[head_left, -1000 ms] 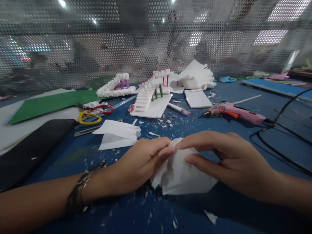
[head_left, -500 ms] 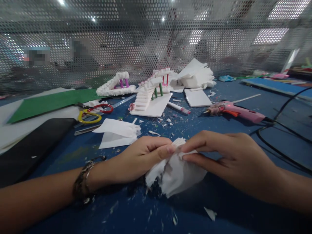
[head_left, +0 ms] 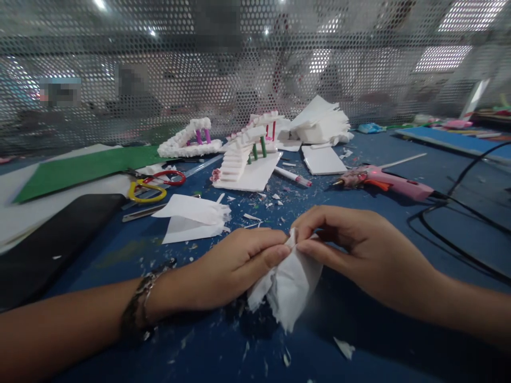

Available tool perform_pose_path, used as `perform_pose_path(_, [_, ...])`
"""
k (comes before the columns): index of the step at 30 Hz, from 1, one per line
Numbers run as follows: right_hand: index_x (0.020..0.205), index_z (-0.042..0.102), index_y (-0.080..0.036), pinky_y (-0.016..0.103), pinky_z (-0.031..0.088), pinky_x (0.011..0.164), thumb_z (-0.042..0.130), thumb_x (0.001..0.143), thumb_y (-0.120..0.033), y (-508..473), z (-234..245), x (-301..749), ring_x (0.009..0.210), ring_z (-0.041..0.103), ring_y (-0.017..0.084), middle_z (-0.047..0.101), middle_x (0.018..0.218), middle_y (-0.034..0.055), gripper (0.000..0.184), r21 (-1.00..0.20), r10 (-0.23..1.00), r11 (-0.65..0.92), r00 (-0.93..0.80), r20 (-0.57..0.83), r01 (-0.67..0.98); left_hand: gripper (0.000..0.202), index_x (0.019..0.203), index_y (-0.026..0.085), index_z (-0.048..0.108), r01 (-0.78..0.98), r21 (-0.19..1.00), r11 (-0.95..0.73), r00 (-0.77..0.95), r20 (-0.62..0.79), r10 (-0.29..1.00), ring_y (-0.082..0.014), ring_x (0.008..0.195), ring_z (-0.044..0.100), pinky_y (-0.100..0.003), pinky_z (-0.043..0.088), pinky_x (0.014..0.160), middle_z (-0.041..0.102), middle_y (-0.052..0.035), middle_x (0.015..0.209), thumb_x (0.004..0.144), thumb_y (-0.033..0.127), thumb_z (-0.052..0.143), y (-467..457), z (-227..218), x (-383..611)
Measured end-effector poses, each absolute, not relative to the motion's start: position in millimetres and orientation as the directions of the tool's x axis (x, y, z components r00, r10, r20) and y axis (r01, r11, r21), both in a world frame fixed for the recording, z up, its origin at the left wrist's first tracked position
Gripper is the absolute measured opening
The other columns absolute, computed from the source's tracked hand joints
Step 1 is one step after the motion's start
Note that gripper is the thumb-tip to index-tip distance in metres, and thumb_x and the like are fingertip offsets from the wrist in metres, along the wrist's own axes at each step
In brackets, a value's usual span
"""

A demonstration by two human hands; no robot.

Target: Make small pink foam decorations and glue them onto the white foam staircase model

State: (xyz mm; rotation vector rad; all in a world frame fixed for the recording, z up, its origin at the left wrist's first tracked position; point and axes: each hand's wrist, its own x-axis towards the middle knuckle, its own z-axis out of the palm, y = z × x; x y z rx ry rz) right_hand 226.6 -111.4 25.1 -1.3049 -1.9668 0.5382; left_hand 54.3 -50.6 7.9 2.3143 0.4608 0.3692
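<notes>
A torn white foam sheet (head_left: 289, 290) hangs just above the blue table (head_left: 399, 213), pinched at its top edge from both sides. My left hand (head_left: 233, 268), with a bracelet on its wrist, grips the sheet's left part with closed fingers. My right hand (head_left: 351, 250) pinches the right part between thumb and forefinger. The two hands meet at the sheet's upper edge, fingertips almost touching. The sheet's lower edge is ragged.
Scissors with yellow and red handles (head_left: 154, 186), a folded white sheet (head_left: 191, 218), white foam staircase models (head_left: 243, 159), a pen (head_left: 293, 177), a pink glue gun (head_left: 387, 182) with black cable (head_left: 459, 244), foam scraps and a perforated screen behind.
The foam sheet lay flatter under both hands; now the hands have drawn together and raised it, and it hangs narrower and bunched between the fingertips.
</notes>
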Motion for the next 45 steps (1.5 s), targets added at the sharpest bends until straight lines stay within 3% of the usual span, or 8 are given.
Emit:
perform_pose_path(6, [0.069, 0.053, -0.017, 0.016, 0.044, 0.057, 0.056, 0.073, -0.022, -111.0, 23.6, 226.5, 0.064, 0.054, 0.007, 0.059, 0.069, -0.0017, 0.007, -0.793, 0.922, 0.384, -0.246, 0.300, 0.472, 0.031, 0.074, 0.015, 0.049, 0.156, 0.705, -0.692, 0.921, 0.149, 0.359, -0.0104, 0.063, 0.044, -0.019, 0.036, 0.058, 0.048, 0.0003, 0.069, 0.087, 0.029, 0.025, -50.8, 9.6, 53.8])
perform_pose_path(11, [0.087, 0.055, -0.018, 0.014, 0.043, 0.055, 0.057, 0.073, -0.022, -111.9, 24.9, 228.7, 0.066, 0.054, 0.006, 0.059, 0.076, -0.0022, 0.014, -0.858, 0.924, 0.333, -0.315, 0.216, 0.392, 0.028, 0.071, 0.013, 0.048, 0.096, 0.717, -0.690, 0.942, 0.159, 0.296, -0.0091, 0.063, 0.043, -0.017, 0.035, 0.059, 0.046, 0.0011, 0.068, 0.087, 0.024, 0.028, -51.3, 10.6, 52.1])
perform_pose_path(22, [0.073, 0.057, -0.016, 0.015, 0.040, 0.050, 0.058, 0.072, -0.023, -108.7, 25.9, 226.5, 0.058, 0.050, 0.006, 0.056, 0.065, -0.0022, 0.008, -0.921, 0.958, 0.204, -0.260, 0.118, 0.332, 0.028, 0.070, 0.014, 0.046, 0.143, 0.794, -0.591, 0.916, 0.120, 0.383, -0.0099, 0.062, 0.044, -0.019, 0.036, 0.056, 0.049, 0.0003, 0.069, 0.086, 0.026, 0.027, -51.1, 11.3, 53.6])
perform_pose_path(25, [0.071, 0.056, -0.016, 0.015, 0.040, 0.050, 0.057, 0.071, -0.020, -108.1, 25.3, 226.7, 0.057, 0.050, 0.006, 0.055, 0.064, -0.0029, 0.005, -0.894, 0.958, 0.243, -0.236, 0.162, 0.377, 0.027, 0.068, 0.015, 0.048, 0.154, 0.706, -0.691, 0.874, 0.229, 0.428, -0.0094, 0.061, 0.044, -0.019, 0.036, 0.058, 0.046, 0.0024, 0.064, 0.086, 0.025, 0.030, -51.8, 8.8, 54.9])
perform_pose_path(28, [0.068, 0.055, -0.017, 0.015, 0.042, 0.052, 0.058, 0.070, -0.017, -109.9, 25.0, 226.4, 0.058, 0.052, 0.006, 0.057, 0.064, -0.0029, 0.003, -0.815, 0.938, 0.345, -0.205, 0.280, 0.466, 0.016, 0.081, 0.017, 0.051, 0.156, 0.650, -0.744, 0.804, 0.353, 0.477, -0.0111, 0.072, 0.048, -0.021, 0.037, 0.066, 0.054, 0.0001, 0.078, 0.084, 0.025, 0.038, -52.5, 8.6, 55.3])
perform_pose_path(33, [0.062, 0.050, -0.018, 0.014, 0.042, 0.051, 0.057, 0.069, -0.011, -116.8, 27.5, 224.6, 0.053, 0.052, 0.005, 0.058, 0.061, -0.0027, 0.012, -0.533, 0.806, 0.565, -0.284, 0.519, 0.630, 0.026, 0.087, 0.019, 0.052, 0.114, 0.598, -0.793, 0.748, 0.474, 0.465, -0.0149, 0.077, 0.050, -0.025, 0.039, 0.069, 0.058, -0.0013, 0.084, 0.069, 0.036, 0.061, -56.8, 12.6, 52.5])
perform_pose_path(37, [0.067, 0.050, -0.020, 0.013, 0.043, 0.050, 0.054, 0.071, -0.010, -119.9, 30.3, 225.1, 0.056, 0.055, 0.005, 0.060, 0.065, -0.0018, 0.011, -0.371, 0.704, 0.669, -0.388, 0.596, 0.644, 0.008, 0.081, 0.019, 0.054, 0.131, 0.541, -0.831, 0.721, 0.524, 0.454, -0.0134, 0.075, 0.051, -0.025, 0.038, 0.069, 0.061, -0.0002, 0.078, 0.075, 0.023, 0.057, -61.3, 12.6, 50.9])
perform_pose_path(45, [0.072, 0.055, -0.017, 0.014, 0.045, 0.054, 0.055, 0.073, -0.014, -118.7, 33.5, 225.4, 0.059, 0.057, 0.005, 0.062, 0.067, -0.0009, 0.003, -0.466, 0.747, 0.651, -0.397, 0.533, 0.600, 0.005, 0.077, 0.019, 0.060, 0.030, 0.786, -0.618, 0.762, 0.382, 0.523, -0.0144, 0.079, 0.052, -0.026, 0.040, 0.073, 0.060, -0.0013, 0.076, 0.075, 0.019, 0.055, -50.2, 16.7, 51.2])
